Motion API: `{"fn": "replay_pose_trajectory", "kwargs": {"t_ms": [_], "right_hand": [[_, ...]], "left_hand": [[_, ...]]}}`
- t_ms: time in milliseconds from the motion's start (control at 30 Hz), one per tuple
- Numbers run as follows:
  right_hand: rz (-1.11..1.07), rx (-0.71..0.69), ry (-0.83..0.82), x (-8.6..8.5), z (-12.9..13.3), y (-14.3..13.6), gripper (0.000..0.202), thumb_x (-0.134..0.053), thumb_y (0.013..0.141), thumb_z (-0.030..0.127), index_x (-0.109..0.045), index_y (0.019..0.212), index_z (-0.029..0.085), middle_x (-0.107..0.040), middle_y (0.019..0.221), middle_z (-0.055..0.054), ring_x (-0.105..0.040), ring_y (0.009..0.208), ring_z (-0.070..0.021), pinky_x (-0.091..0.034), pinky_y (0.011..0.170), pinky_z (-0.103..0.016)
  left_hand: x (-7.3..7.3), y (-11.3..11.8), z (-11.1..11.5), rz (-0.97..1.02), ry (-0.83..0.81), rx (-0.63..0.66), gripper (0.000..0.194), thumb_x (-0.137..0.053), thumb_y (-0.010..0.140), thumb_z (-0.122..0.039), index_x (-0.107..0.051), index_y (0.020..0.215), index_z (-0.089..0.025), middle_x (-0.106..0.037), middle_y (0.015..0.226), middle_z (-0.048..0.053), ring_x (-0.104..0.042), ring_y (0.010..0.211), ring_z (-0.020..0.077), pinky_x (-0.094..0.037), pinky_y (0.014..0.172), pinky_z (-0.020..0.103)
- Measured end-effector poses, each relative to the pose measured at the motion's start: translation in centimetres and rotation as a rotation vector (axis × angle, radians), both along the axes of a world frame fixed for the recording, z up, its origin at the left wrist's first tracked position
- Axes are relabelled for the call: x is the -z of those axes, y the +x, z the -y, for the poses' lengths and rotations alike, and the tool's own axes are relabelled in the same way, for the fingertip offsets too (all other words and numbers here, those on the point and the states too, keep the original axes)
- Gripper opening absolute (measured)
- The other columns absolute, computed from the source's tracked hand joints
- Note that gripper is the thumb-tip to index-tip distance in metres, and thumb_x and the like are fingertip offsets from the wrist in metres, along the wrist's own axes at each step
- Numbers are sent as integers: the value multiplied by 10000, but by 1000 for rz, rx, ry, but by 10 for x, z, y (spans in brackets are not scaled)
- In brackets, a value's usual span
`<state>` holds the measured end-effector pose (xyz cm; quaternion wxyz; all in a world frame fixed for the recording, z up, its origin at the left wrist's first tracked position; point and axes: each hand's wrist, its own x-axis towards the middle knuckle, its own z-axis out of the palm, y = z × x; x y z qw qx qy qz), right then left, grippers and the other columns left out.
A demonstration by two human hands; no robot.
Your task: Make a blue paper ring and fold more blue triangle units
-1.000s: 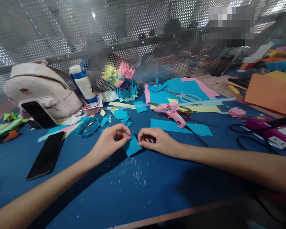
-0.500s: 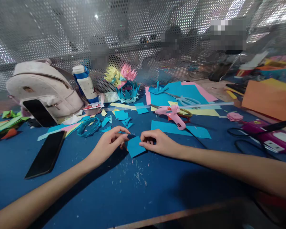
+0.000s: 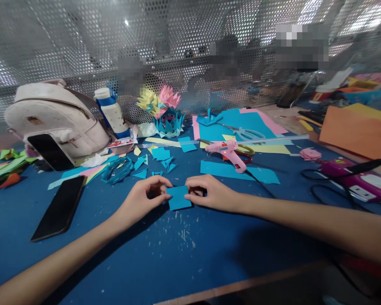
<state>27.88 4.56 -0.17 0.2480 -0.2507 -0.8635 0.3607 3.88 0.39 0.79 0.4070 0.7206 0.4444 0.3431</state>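
1. Far left: pale backpack point(image 3: 51, 108); a dark phone point(image 3: 59, 207) lies on the desk point(image 3: 139, 262) in front of it.
2. Left of centre: small folded blue pieces point(image 3: 169, 164) lie beyond the hands; their shaping looks done, judging by the sharp points. Flat blue paper point(image 3: 161, 153) beside them appears unworked.
3. Left hand point(image 3: 142, 195): thumb and fingers pinch the left edge of the blue square.
4. Centre back: yellow flower point(image 3: 148, 101) and pink flower point(image 3: 169, 96) stand at a blue petalled base point(image 3: 169, 125). Looks largely assembled; whether finished, cannot tell.
5. Blue square point(image 3: 179, 198): between both hands, near edge tilted down. No fold visible; this piece is judged unshaped.
6. Right hand point(image 3: 212, 194): pinches the square's right edge, other fingers curled.
7. Right: pink glue gun point(image 3: 228, 152) overlaps a blue strip point(image 3: 214, 168); scissors point(image 3: 249, 134) rest on a blue sheet point(image 3: 235, 117). Stock seemingly left to use.
8. Further right: pink rosette point(image 3: 310, 154), apparently formed.
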Motion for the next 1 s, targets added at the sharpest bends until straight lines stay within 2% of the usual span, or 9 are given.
{"fn": "replay_pose_trajectory", "kwargs": {"t_ms": [100,167,300,367,467,633,767,900,1000], "right_hand": [[-14,0,5,0,0,0,139,-627,898,297,-617,889,158,-495,683,42,-441,590,-86,-340,573,-214],[-26,14,-2,0,1,0,145,-616,897,272,-633,982,155,-511,684,42,-448,584,-84,-352,569,-209],[-37,27,-59,-3,4,1,160,-518,931,220,-631,1022,150,-441,534,87,-424,481,-78,-351,528,-201],[-47,5,-144,-5,5,2,202,-468,947,205,-614,1075,148,-489,528,82,-466,455,-80,-375,517,-200],[-82,-1,-176,-7,5,2,205,-458,954,215,-630,1045,151,-608,681,21,-554,541,-90,-411,541,-204],[-99,6,-116,-8,4,0,200,-481,967,246,-661,992,162,-610,743,4,-536,636,-99,-413,587,-210],[-116,16,-125,-7,4,-1,171,-568,938,263,-636,1060,165,-634,871,-14,-551,700,-98,-438,618,-205],[-99,2,-153,-4,3,-2,196,-582,931,246,-615,1109,171,-620,810,8,-555,679,-93,-407,573,-194],[-87,-30,-135,-1,2,-1,242,-613,910,235,-602,1143,173,-625,774,25,-541,654,-89,-401,577,-199]], "left_hand": [[0,0,1,-35,69,-5,94,-664,867,-228,-663,937,-165,-642,734,-16,-607,656,108,-488,620,207],[-2,0,3,-59,130,-6,46,-656,876,-201,-673,903,-167,-656,747,-10,-608,663,110,-483,626,209],[-7,2,9,-88,292,25,84,-615,902,-127,-683,887,-173,-689,855,15,-640,751,122,-499,696,225],[-9,3,12,-101,388,63,115,-588,926,-108,-681,914,-176,-696,911,28,-657,827,131,-506,745,233],[-6,2,15,-147,528,151,158,-534,971,-97,-670,975,-178,-702,978,45,-669,912,140,-508,811,249],[2,-1,19,-291,687,272,202,-490,1004,-97,-646,1100,-184,-700,1100,75,-664,954,176,-492,816,290],[0,-1,21,-350,736,350,223,-436,1025,-120,-638,1104,-173,-695,1114,97,-659,917,194,-502,773,302],[-5,1,21,-333,700,388,254,-403,1017,-101,-632,1104,-165,-689,1119,103,-662,957,192,-527,801,297],[-9,2,19,-284,634,340,299,-383,985,-48,-609,1151,-154,-681,1097,104,-651,1019,172,-534,855,284]]}}
